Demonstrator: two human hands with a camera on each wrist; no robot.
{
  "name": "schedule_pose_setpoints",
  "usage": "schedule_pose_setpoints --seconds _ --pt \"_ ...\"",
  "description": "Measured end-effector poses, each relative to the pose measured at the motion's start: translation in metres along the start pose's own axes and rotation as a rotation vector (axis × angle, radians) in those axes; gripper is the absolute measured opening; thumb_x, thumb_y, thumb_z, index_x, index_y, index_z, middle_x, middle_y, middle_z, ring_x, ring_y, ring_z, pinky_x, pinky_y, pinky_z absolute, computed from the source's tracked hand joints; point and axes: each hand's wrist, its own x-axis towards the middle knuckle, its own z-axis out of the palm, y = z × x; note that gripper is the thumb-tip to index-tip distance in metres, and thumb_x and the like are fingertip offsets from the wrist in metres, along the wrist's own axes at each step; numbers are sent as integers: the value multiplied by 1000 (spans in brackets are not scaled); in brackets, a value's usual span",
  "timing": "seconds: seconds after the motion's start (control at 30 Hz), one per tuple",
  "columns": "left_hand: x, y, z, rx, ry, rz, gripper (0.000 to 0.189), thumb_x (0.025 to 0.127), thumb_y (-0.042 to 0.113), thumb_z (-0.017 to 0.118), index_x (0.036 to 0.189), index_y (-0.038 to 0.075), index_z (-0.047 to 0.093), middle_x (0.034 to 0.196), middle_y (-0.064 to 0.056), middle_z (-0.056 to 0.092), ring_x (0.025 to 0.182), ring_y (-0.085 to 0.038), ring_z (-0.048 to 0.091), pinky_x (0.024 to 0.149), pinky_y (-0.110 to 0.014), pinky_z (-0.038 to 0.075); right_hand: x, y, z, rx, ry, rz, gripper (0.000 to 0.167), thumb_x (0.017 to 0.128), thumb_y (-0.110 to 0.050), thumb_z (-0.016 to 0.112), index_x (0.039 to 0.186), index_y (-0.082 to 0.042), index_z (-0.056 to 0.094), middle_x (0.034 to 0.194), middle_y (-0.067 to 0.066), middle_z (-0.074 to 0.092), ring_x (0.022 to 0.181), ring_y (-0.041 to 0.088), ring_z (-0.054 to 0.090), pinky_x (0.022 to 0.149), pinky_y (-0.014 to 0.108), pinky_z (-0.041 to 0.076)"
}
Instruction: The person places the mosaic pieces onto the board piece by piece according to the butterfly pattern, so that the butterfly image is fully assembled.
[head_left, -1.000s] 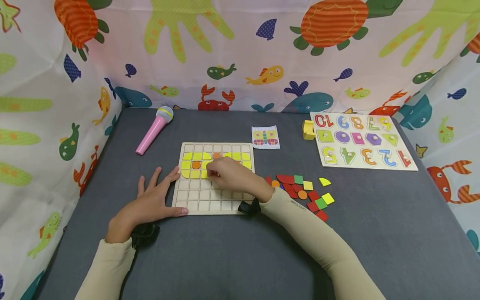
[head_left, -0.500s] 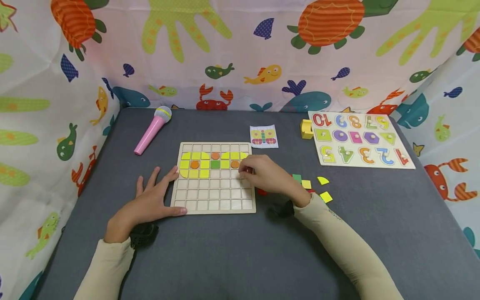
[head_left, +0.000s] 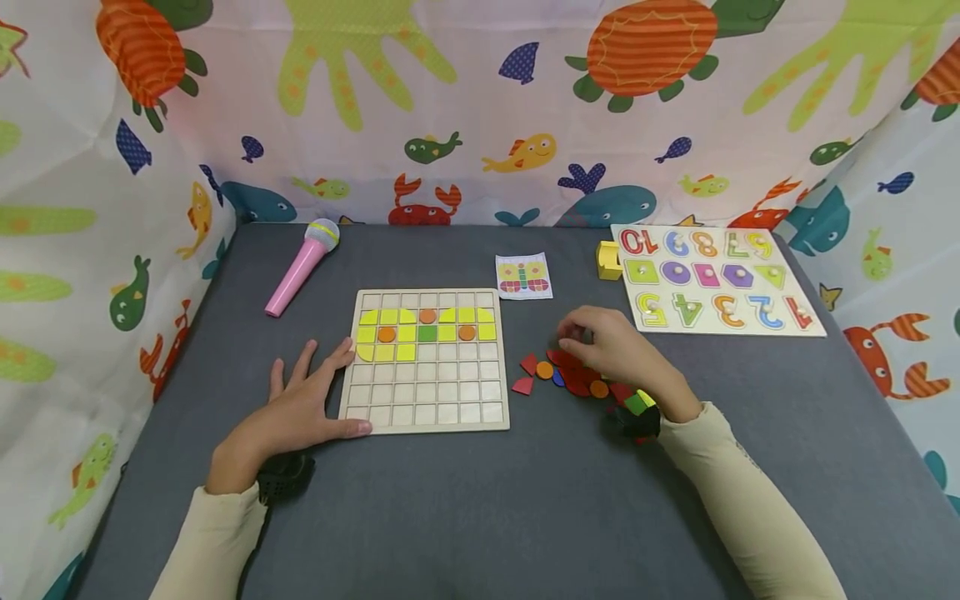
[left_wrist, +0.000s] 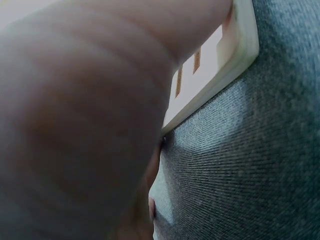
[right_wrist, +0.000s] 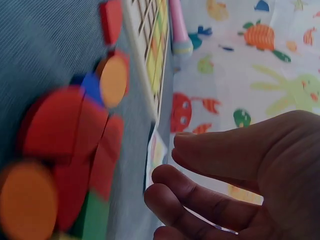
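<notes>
My left hand (head_left: 300, 408) rests with spread fingers at the left edge of a wooden grid board (head_left: 427, 408), its thumb on the near left corner. In the left wrist view the thumb side covers much of the board's corner (left_wrist: 240, 45). Yellow pieces (head_left: 385, 352), orange discs (head_left: 386, 334) and one green square (head_left: 427, 333) fill cells in the upper rows. To the right, my right hand (head_left: 618, 346) hovers over a pile of loose pieces, red ones (head_left: 577, 385) among them. Its thumb and fingers (right_wrist: 182, 187) are loosely bent and apart, with nothing between them.
A small butterfly pattern card (head_left: 523, 277) lies behind the board's right corner. Further right are a yellow block (head_left: 609, 261) and a number-and-shape puzzle board (head_left: 723, 296). A pink toy microphone (head_left: 303, 267) lies at back left. A printed curtain (head_left: 360, 158) surrounds the table.
My right hand has moved right, from the middle of the board across its right edge to the loose pieces. The green square and right-side pieces it covered now show. My left hand stays put.
</notes>
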Motion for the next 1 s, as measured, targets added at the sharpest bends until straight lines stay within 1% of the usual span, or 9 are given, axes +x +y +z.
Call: schedule_pose_setpoints --seconds 0.17,0.27,0.37,0.47,0.63,0.8,1.0 --pt "-1 0 -1 -1 2 0 125 80 68 85 171 11 22 179 -16 8 159 -52 -12 113 -77 -20 -15 16 -9 -14 -7 50 14 100 -6 76 113 -1 76 106 8 72 93 24 64 84 49 56" --pt "-1 1 -1 1 0 -5 126 79 68 85 171 11 22 178 -17 8 159 -52 -12 113 -78 -20 -21 23 -11 -20 -34 77 19 99 -7 77 117 0 75 111 12 72 99 28 65 90 52 56" --pt "-1 1 -1 4 -4 -10 127 79 69 85 171 11 22 178 -19 8 159 -52 -13 113 -78 -20 -25 28 -13 -25 -65 83 24 98 -8 78 120 0 73 117 14 70 104 31 64 93 54 55" --pt "0 1 -1 5 -10 -13 127 79 69 85 171 11 21 178 -19 7 159 -52 -13 113 -78 -20 -27 31 -12 -30 -84 80 26 97 -7 79 121 1 73 119 15 68 105 32 62 94 54 55" --pt "0 0 -1 2 -18 -18 126 80 70 84 172 12 20 178 -18 7 159 -51 -14 113 -77 -21 -26 34 -10 -38 -102 71 25 97 -5 79 120 0 73 122 17 64 108 33 60 95 55 54" --pt "-1 0 -1 -8 -9 -1 125 80 69 84 171 11 21 179 -16 7 159 -51 -14 113 -77 -20 -25 34 -8 -60 -117 71 23 97 -4 78 119 -1 73 122 17 62 111 35 58 96 55 52" --pt "-1 -1 0 -12 -4 2 125 81 69 84 171 11 21 179 -14 6 159 -50 -14 114 -76 -20 -26 36 -6 -61 -99 66 18 97 -4 78 114 -2 74 119 15 61 111 34 56 94 53 52"
